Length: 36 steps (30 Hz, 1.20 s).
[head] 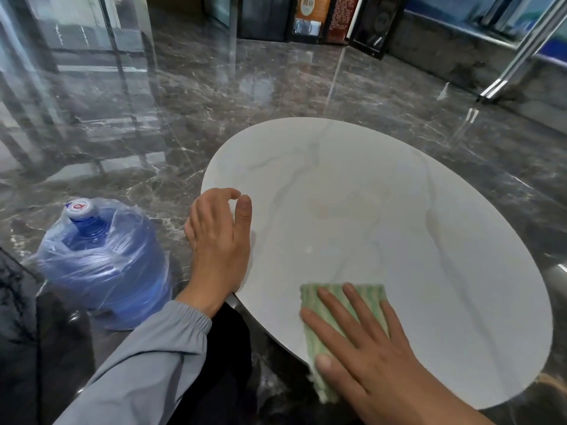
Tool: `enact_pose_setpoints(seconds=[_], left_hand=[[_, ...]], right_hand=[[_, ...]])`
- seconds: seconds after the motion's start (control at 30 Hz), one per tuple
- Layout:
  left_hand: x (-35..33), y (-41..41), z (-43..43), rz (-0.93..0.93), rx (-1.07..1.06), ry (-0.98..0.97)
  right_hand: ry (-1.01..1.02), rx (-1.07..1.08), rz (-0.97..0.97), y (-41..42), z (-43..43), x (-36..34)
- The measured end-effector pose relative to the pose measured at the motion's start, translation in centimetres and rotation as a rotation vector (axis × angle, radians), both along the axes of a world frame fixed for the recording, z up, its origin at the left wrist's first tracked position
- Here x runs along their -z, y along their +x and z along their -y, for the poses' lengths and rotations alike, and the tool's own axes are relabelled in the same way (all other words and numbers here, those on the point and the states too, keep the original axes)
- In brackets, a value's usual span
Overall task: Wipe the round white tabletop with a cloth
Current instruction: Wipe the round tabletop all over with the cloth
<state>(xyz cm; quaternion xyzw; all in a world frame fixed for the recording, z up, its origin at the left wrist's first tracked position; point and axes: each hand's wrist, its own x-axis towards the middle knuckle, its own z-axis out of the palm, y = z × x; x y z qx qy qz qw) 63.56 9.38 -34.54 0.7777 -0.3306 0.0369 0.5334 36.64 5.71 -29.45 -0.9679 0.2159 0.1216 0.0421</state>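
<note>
— First entry?
— Round white tabletop (pixel 399 194): glossy, faintly grey-veined. Landmark for every entry below.

— Second?
— Green-striped cloth (pixel 310 299): folded, on the tabletop's near rim, lower end hanging off the edge.

— Hands?
— Right hand (pixel 368 348): flat on the cloth, fingers straight and spread, pressing rather than clutching. Left hand (pixel 217 240): at the tabletop's left rim, fingers loosely curled, thumb raised, holding nothing. Contact with the rim impossible to tell.

— Off the tabletop?
— Large blue water bottle (pixel 101 271) in a clear plastic bag, left of the tabletop and lower. Dark marble floor (pixel 245 96) all round the tabletop.

— Marks worth listing?
— Faint yellowish patch (pixel 320 208) toward the tabletop's middle. Possibly a stain, possibly a reflection.

— Step in hand, by judgement?
— Wiping at the near rim. Most of the tabletop probably not yet covered.

— Method?
— Press evenly through the whole palm, not the fingertips alone. Sweep in overlapping arcs from near rim to far rim. Gather the hanging end back under the fingers first, to avoid dragging it off the edge. Brace the left rim with the free hand in case of wobble. Pass twice over the yellowish patch. Finish along the rim itself.
</note>
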Motion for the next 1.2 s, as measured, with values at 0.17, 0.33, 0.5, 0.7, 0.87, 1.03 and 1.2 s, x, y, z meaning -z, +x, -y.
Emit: enact_pose_setpoints(seconds=[0.17, 0.33, 0.5, 0.7, 0.87, 1.03, 1.2], left_hand=[[-0.3, 0.1, -0.1, -0.026, -0.007, -0.023], [-0.6, 0.0, -0.2, 0.013, 0.001, -0.017], [-0.5, 0.0, -0.2, 0.004, 0.005, 0.006], [-0.2, 0.2, -0.1, -0.010, 0.021, 0.008], [-0.2, 0.0, -0.1, 0.001, 0.016, 0.035], [-0.3, 0.1, -0.2, -0.012, 0.027, 0.044], [-0.4, 0.2, -0.2, -0.034, 0.025, 0.043]], right_hand=[[0.132, -0.001, 0.081, 10.5, 4.4, 0.3], [0.103, -0.072, 0.004, 20.6, 8.8, 0.2], [0.099, -0.097, 0.086, 18.1, 6.9, 0.9], [0.038, -0.089, 0.099, 2.3, 1.8, 0.5], [-0.078, -0.032, -0.021, -5.1, 0.3, 0.5], [0.112, 0.035, 0.063, 1.2, 1.0, -0.5], [0.120, 0.019, 0.115, 12.7, 3.8, 1.0]])
